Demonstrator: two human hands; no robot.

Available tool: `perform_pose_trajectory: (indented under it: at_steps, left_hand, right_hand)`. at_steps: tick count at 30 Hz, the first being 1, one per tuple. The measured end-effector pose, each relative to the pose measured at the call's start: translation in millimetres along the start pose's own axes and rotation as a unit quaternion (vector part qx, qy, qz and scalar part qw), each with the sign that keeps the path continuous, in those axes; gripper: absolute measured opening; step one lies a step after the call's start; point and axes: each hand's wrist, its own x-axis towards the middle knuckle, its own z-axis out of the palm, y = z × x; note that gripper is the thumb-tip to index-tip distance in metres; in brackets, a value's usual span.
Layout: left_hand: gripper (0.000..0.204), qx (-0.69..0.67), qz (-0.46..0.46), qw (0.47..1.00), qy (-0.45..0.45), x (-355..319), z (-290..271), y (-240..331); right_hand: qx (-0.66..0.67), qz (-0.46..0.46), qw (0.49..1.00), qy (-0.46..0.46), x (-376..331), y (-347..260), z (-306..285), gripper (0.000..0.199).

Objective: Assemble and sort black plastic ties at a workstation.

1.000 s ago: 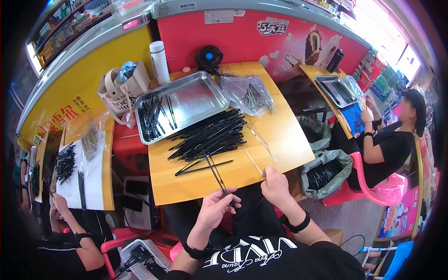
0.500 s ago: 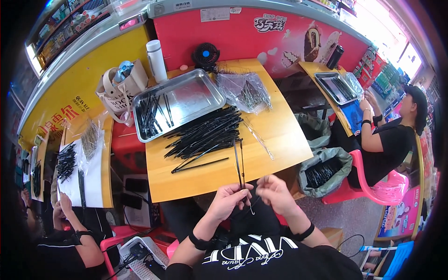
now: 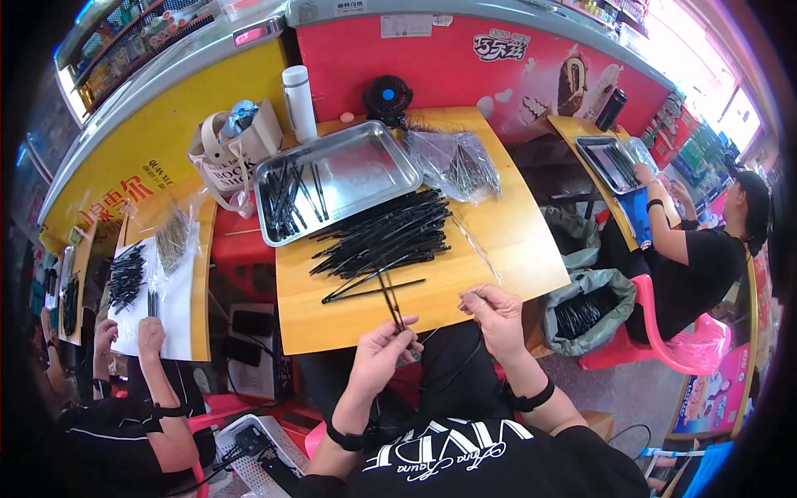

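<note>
Fingers of my left hand (image 3: pixel 383 349) pinch the lower end of a thin black stick (image 3: pixel 390 300) that slants up over the near edge of the wooden table (image 3: pixel 515 249), while my right hand (image 3: pixel 496 314) is closed narrowly on something very fine, a thin wire or thread, I judge, too slight to make out properly. To do this well I would keep the stick steady in the left pinch, bring the right fingertips close to its end, and work slowly so the fine piece does not slip or bend. Just beyond the stick lies a big loose pile of black sticks (image 3: pixel 390 236) across the middle of the table, with one or two strays lying apart at its near side. Behind the pile sits a steel tray (image 3: pixel 365 162) holding a few more sticks at its left end, and beside it to the right a clear plastic bag (image 3: pixel 461 162) of thin pale pieces I cannot identify. Farther back stand a white bottle (image 3: pixel 299 101) and a small black fan (image 3: pixel 387 95). Other people work at tables to both sides; what their hands hold is too small to tell.
</note>
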Motion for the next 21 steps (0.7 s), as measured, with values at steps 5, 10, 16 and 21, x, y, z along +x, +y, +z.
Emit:
perform_pose_trajectory:
  at_steps: [5, 10, 16, 21]
  left_hand:
    - [0.027, 0.002, 0.054, 0.998, 0.016, 6.9, -6.7, -5.5]
    - [0.032, 0.032, 0.083, 0.994, 0.065, 9.1, -13.5, -13.9]
    - [0.031, 0.053, 0.044, 0.997, 0.030, 2.6, -19.2, -13.7]
    - [0.025, 0.000, -0.003, 1.000, 0.015, -3.6, -12.8, -8.6]
  right_hand:
    - [-0.100, -0.080, 0.991, -0.038, -1.7, -14.7, 12.6, 0.009]
    - [-0.239, -0.193, 0.952, -0.005, -6.5, -32.7, 15.5, 0.011]
    - [-0.359, -0.311, 0.879, 0.045, 16.0, -0.6, 12.7, 0.005]
    - [-0.166, -0.103, 0.976, 0.096, 17.5, 35.7, 12.4, 0.012]
